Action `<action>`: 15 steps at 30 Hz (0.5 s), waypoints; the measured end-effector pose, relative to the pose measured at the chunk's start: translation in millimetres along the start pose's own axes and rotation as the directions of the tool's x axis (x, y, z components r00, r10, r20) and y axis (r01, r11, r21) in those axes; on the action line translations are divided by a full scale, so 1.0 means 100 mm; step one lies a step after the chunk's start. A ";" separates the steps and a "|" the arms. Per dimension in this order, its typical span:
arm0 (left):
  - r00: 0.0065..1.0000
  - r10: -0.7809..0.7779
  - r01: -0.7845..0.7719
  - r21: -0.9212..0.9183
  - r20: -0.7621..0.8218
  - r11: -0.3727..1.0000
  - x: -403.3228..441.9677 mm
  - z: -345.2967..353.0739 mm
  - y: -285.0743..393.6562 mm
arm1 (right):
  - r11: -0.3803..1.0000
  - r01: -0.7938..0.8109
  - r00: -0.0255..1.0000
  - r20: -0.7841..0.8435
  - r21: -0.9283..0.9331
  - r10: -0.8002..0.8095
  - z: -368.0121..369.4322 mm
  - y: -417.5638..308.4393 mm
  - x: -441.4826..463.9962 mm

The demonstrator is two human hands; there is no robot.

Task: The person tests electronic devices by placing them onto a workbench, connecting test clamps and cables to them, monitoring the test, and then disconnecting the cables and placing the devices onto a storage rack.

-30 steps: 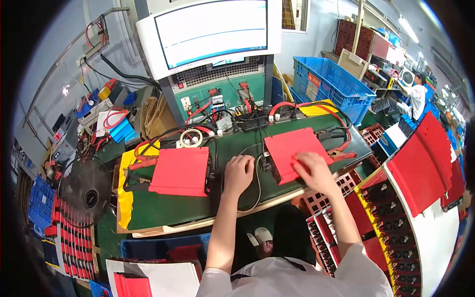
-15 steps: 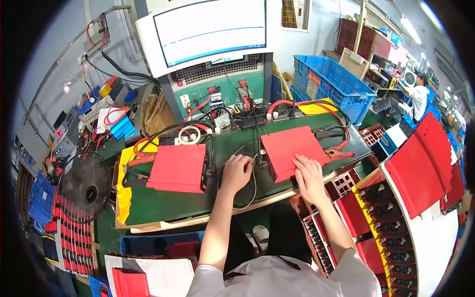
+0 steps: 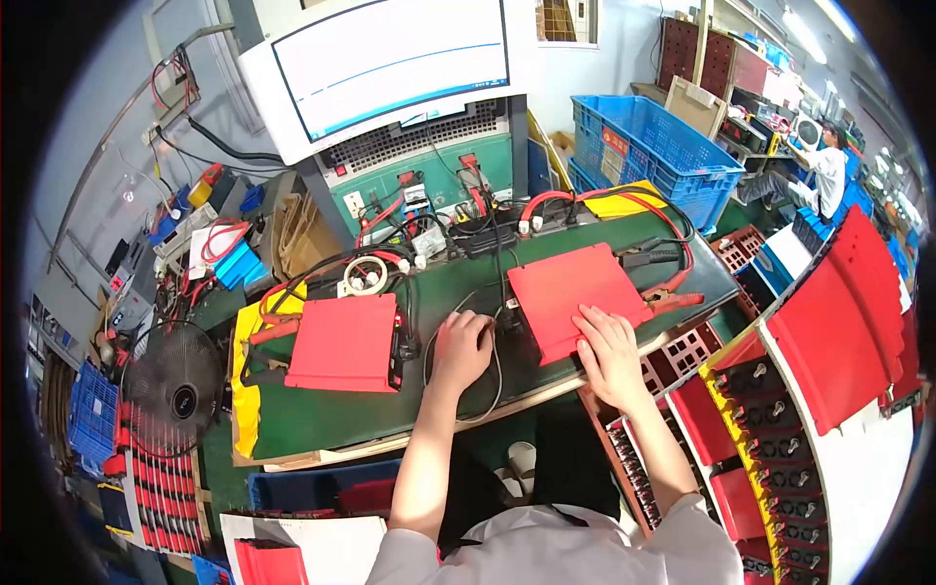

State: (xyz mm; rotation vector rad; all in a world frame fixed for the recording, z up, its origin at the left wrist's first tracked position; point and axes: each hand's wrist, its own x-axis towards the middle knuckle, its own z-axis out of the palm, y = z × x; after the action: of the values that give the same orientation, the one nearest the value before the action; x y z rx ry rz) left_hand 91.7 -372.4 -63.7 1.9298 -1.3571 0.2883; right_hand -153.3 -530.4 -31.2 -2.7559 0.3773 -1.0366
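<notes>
Two flat red metal cases lie on the green bench mat. My right hand (image 3: 610, 359) rests flat on the near right part of the right red case (image 3: 570, 297), fingers stretched out. Between the cases, my left hand (image 3: 461, 349) lies on the mat with curled fingers; whatever may be in them is hidden. A thin grey cable (image 3: 499, 375) loops beside it. Farther left is the left red case (image 3: 343, 341), its dark end panel facing my left hand. Large red clamps with cables sit at the outer side of each case, including the right clamp (image 3: 673, 299).
Behind the bench stands a test cabinet (image 3: 448, 180) with a lit monitor (image 3: 390, 63) above. A blue crate (image 3: 648, 146) is at back right, a black fan (image 3: 175, 390) at left. Racked red cases (image 3: 838, 322) flank my right side. A seated person (image 3: 824, 180) is far right.
The view has tilted and shifted slightly. My right hand stays on the right case, and my left hand remains curled on the mat between the cases.
</notes>
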 end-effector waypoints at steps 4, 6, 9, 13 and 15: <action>1.000 0.025 -0.025 0.026 -0.006 0.999 0.00 -0.01 0.01 | 0.999 -0.029 0.998 -0.052 0.033 0.031 0.07 0.01 0.00; 1.000 -0.012 0.012 -0.008 0.002 1.000 0.01 -0.02 0.02 | 0.997 -0.049 0.988 -0.144 0.055 0.057 0.16 -0.01 0.01; 1.000 -0.023 0.023 -0.021 -0.002 1.000 0.00 -0.02 0.03 | 0.992 -0.096 0.980 -0.166 0.085 0.109 0.18 -0.05 0.02; 1.000 0.000 -0.001 -0.021 -0.030 1.000 0.01 -0.01 0.01 | 0.983 -0.142 0.952 -0.256 0.117 0.168 0.17 -0.13 0.02; 0.997 0.006 -0.012 -0.069 -0.081 0.998 0.02 0.01 0.00 | 0.982 -0.162 0.892 -0.410 0.102 0.190 0.18 -0.19 0.02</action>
State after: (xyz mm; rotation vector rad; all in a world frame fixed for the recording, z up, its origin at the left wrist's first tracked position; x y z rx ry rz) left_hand 92.1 -374.6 -63.0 1.8362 -1.3067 0.3163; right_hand -136.8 -511.1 -38.5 -2.3705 0.6254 -1.5570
